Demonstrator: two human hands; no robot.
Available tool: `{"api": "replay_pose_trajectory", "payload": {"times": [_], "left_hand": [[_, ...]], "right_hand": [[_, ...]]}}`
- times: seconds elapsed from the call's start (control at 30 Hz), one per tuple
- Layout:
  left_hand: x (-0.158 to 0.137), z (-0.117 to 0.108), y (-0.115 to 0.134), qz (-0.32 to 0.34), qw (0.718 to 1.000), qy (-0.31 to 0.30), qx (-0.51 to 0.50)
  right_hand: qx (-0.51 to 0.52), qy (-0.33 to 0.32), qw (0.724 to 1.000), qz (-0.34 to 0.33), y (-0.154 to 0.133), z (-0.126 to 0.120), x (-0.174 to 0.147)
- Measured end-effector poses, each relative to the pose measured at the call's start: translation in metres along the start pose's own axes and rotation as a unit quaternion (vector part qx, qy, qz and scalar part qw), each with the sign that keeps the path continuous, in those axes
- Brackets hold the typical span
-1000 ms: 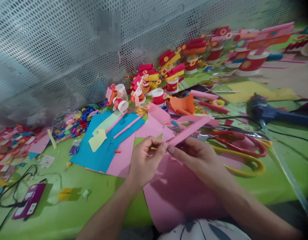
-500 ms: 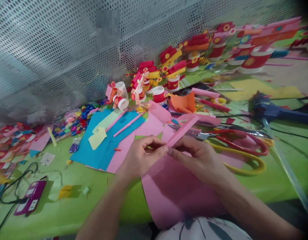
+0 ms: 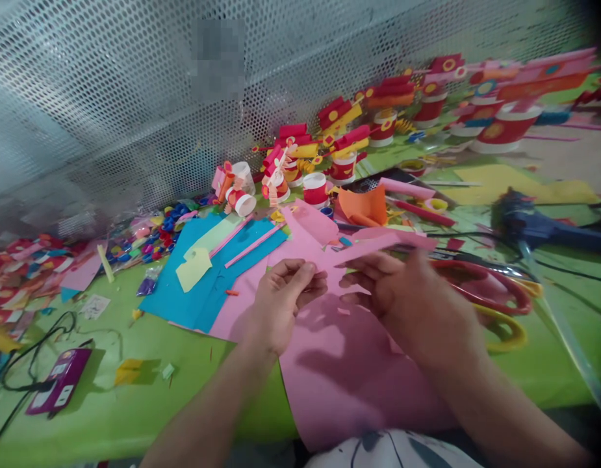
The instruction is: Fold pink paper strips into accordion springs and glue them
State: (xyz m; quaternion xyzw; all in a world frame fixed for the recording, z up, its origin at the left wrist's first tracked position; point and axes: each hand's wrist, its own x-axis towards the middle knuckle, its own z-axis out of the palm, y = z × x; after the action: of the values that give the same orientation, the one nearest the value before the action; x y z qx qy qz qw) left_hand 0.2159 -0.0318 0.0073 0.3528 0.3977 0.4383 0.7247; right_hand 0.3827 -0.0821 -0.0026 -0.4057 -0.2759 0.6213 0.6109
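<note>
A pink paper strip (image 3: 366,248) slants over the work area, gripped between the thumb and fingers of my right hand (image 3: 421,312). My left hand (image 3: 283,299) hovers just to its left, apart from the strip. Its fingers are curled with the thumb against them; whether a small thing sits in that pinch I cannot make out. Beneath both hands spreads a large pink sheet (image 3: 349,390), and a small pink scrap (image 3: 344,312) shows between them. Scissors with red (image 3: 495,286) and yellow handles lie beside my right hand, partly hidden by it.
Blue sheets (image 3: 203,312) lie at left with thin pink strips on top. Decorated red-and-white cups (image 3: 314,188) line the mesh wall (image 3: 134,117). A glue gun (image 3: 524,218) with a clear glue stick rests at right. A purple power strip (image 3: 61,380) and cords are at left.
My hands have parted: the left has let go of the pink strip, and the right has carried it slightly right and tilted it flatter. The small scrap now shows between them.
</note>
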Motion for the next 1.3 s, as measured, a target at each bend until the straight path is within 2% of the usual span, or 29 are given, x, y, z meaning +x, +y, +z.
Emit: {"api": "replay_pose_trajectory", "payload": {"times": [0.13, 0.23, 0.43, 0.63, 0.73, 0.97, 1.1, 1.3], "left_hand": [[-0.007, 0.008, -0.002, -0.025, 0.999, -0.010, -0.028], [-0.011, 0.010, -0.007, -0.028, 0.999, -0.028, -0.035], [-0.015, 0.010, -0.017, -0.010, 0.999, -0.041, -0.024], [-0.014, 0.008, -0.007, -0.013, 0.995, -0.096, 0.020], [-0.012, 0.005, -0.003, -0.007, 0.995, -0.088, 0.053], [-0.009, 0.003, -0.006, -0.014, 0.995, -0.073, 0.065], [-0.009, 0.003, -0.005, -0.022, 0.997, -0.057, 0.053], [-0.010, 0.004, -0.004, -0.038, 0.997, -0.044, 0.046]], "right_hand": [[-0.170, 0.019, 0.983, -0.062, 0.012, 0.003, -0.003], [-0.218, 0.036, 0.970, -0.103, 0.016, 0.005, -0.004], [-0.195, 0.045, 0.970, -0.139, 0.011, 0.004, -0.003], [-0.150, 0.030, 0.982, -0.107, 0.014, 0.003, -0.002], [-0.150, 0.012, 0.982, -0.114, 0.016, 0.003, -0.001], [-0.200, 0.049, 0.965, -0.164, 0.019, 0.000, -0.002], [-0.251, 0.066, 0.940, -0.221, 0.018, 0.003, -0.003], [-0.376, 0.072, 0.865, -0.325, 0.015, 0.009, -0.009]]}}
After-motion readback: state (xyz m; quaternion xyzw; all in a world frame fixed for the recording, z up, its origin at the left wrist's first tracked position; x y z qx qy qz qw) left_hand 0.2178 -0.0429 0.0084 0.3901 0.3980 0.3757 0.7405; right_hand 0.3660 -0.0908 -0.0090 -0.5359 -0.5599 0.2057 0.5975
